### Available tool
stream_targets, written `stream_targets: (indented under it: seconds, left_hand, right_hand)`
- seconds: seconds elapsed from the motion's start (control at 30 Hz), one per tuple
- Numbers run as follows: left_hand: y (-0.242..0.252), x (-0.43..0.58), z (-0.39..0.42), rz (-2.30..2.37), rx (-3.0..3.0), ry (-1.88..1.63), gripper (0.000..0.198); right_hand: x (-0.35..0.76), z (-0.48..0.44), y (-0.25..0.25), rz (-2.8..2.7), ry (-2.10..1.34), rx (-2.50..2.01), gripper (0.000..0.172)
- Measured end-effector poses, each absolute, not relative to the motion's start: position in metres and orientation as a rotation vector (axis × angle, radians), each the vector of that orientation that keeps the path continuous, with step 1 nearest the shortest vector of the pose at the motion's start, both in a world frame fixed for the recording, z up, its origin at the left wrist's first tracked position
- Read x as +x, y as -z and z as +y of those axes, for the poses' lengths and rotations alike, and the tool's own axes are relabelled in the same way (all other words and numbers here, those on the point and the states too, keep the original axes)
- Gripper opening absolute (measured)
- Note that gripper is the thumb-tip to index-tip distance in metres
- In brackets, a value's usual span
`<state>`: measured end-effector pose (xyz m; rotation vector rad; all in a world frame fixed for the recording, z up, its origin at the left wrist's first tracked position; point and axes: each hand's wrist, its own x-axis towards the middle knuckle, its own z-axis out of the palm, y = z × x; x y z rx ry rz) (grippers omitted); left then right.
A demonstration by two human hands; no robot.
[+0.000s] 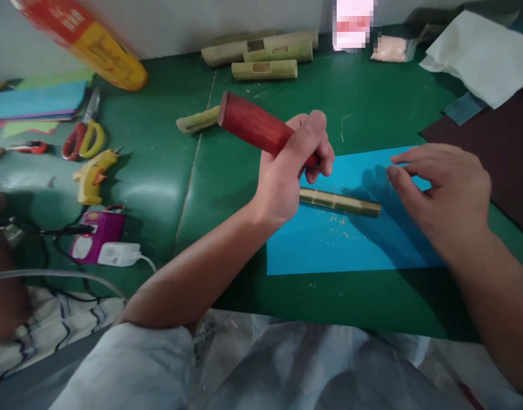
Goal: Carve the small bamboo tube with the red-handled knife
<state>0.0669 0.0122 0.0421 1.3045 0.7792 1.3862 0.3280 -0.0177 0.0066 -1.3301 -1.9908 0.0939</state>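
My left hand (293, 165) is wrapped round a red wooden handle (255, 124), which sticks up and to the left; whatever is at its other end is hidden by my fingers. Just below that hand a thin bamboo stick (340, 202) lies on a blue paper sheet (330, 245), with small shavings scattered around it. My right hand (441, 188) hovers over the right part of the blue sheet, fingers stretched out and slightly curved, holding nothing. Its fingertips are a little to the right of the stick's end.
On the green table (159, 188) lie cut bamboo tubes (265, 54) at the back, another bamboo piece (197, 121), scissors (80, 136), a yellow glue gun (93, 176), a purple box with a white charger (103, 242), coloured paper (35, 102) and dark maroon paper (496, 154).
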Motion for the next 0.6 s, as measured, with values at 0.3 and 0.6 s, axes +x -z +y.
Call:
stream_targets:
  seconds: [0.3,0.6]
  left_hand:
    - [-0.053,0.057,0.019,0.735,1.366,-1.451,0.063]
    - [-0.011,0.041,0.033,1.187,0.853,-1.565,0.054]
  right_hand:
    - [0.297,-0.031,-0.024,-2.045,0.047,-1.067,0.011]
    - [0.246,-0.018,-0.017,-2.561,0.033,-1.042,0.014]
